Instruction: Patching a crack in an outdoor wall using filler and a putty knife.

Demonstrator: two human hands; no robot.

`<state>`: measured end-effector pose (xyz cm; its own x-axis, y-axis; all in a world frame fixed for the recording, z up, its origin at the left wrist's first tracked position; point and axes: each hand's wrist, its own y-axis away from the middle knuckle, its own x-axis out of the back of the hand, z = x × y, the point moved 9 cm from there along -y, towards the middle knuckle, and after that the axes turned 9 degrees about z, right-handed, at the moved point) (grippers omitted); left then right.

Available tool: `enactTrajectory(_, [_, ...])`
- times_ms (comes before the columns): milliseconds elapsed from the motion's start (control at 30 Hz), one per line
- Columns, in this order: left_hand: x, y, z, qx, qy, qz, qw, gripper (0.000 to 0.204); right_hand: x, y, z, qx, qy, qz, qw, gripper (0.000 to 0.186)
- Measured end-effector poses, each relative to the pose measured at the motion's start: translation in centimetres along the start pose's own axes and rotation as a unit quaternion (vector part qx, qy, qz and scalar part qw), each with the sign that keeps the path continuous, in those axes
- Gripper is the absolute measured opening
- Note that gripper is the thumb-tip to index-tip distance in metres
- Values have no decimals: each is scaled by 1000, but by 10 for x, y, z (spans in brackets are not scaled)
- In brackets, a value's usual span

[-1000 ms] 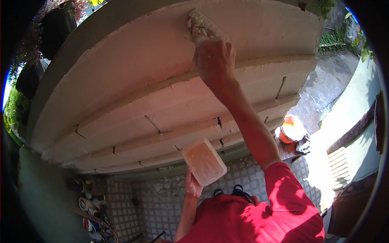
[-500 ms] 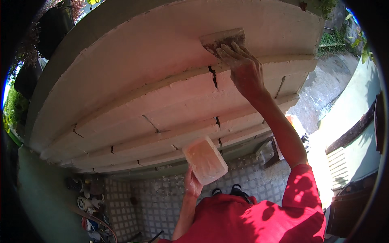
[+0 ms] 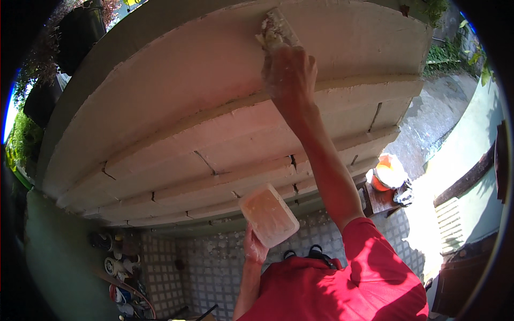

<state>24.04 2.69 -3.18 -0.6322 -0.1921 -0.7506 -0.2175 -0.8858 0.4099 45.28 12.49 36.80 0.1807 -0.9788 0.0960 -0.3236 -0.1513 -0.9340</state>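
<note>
Pale paste coats the flat scraper (image 3: 282,28) gripped in your right hand (image 3: 290,72), its fingers curled tightly, their tips mostly hidden from the camera. You hold the tool at arm's length over the uppermost broad band of a pinkish wall (image 3: 176,85), near its top edge; whether the blade touches the surface cannot be told. Lower down, your left hand (image 3: 256,247) is partly closed around the near end of a rectangular plastic tub (image 3: 269,215), gripping it from beneath, with most of the fingers out of sight. The tub, smeared with whitish residue, is tilted in front of your red shirt (image 3: 342,291), well apart from the scraper.

Around you, the wall steps down in long curved ledges, broken by short dark cracks, one of them a jagged crack (image 3: 293,162) above the tub. Beneath stretches a patterned tile floor (image 3: 209,278), your dark footwear (image 3: 316,250) just showing past the shirt. To your right, an orange bucket (image 3: 379,182) sits on a small wooden stand (image 3: 379,200) beside a crumpled dark bag (image 3: 404,195). At upper left, a black plant pot (image 3: 80,37) stands beyond the wall's grey rim.
</note>
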Motion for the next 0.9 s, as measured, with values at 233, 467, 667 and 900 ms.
enactTrajectory(233, [7, 4, 11, -12, 24, -8, 1000, 52, 26, 28, -15, 13, -124, -18, 992, 22])
enactTrajectory(467, [-4, -1, -3, 19, 3, -15, 1000, 53, 17, -4, 29, 69, 30, 92, 993, 6])
enactTrajectory(667, [-6, -10, -12, 31, -3, -16, 999, 53, -6, 65, -28, 101, -70, -89, 988, 8])
enactTrajectory(900, [-13, -7, -18, 48, -19, -38, 998, 57, 52, -2, 63, 87, -42, 43, 994, 20])
